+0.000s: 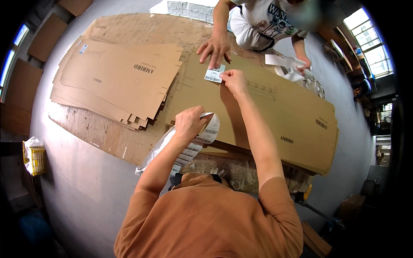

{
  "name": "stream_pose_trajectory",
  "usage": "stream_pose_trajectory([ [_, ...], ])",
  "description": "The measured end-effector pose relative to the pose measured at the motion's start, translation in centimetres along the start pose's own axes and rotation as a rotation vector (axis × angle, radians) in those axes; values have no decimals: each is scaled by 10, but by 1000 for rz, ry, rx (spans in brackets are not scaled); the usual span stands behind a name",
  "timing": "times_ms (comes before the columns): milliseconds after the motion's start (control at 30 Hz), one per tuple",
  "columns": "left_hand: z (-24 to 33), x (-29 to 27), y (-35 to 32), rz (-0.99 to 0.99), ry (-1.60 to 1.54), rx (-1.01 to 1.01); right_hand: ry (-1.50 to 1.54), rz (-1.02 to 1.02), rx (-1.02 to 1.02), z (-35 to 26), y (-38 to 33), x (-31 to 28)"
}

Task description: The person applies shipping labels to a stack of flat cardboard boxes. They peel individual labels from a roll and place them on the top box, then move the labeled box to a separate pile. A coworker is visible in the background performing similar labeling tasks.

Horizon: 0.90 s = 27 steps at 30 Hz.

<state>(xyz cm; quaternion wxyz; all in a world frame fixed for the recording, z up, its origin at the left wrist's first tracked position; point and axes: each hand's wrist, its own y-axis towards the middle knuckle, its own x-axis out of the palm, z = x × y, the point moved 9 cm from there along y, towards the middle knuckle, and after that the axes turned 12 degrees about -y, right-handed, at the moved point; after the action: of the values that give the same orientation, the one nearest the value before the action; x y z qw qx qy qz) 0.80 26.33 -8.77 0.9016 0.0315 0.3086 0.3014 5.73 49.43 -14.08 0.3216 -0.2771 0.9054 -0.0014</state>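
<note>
Right hand (235, 81): thumb and fingertips clamped on the right edge of a small, smooth white label (213, 76), which lies on a flat brown cardboard sheet (301, 114). Left hand (188, 124): closed on a glossy paper label strip (189, 152), its upper end curled into a loop, barcodes along its face. A co-worker's hand (218, 46) touches the label's upper part, fingers spread. To the left, notched cardboard sheets (114, 81) lie in a fanned stack on the scuffed, rough tabletop (84, 131).
</note>
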Motion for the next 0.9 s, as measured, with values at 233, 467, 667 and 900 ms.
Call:
stream_pose_trajectory([
  [233, -3, 3, -2, -15, 8, 0, -355, 65, -18, -16, -4, -2],
  [467, 1, -1, -1, -25, -40, -32, -679, 247, -51, -42, -26, -29],
  [667, -15, -38, -20, 113, -269, -169, 224, -374, -294, -36, -136, 5],
  [900, -5, -76, -63, 82, -240, -232, 545, -394, -354, -58, -245, 23],
])
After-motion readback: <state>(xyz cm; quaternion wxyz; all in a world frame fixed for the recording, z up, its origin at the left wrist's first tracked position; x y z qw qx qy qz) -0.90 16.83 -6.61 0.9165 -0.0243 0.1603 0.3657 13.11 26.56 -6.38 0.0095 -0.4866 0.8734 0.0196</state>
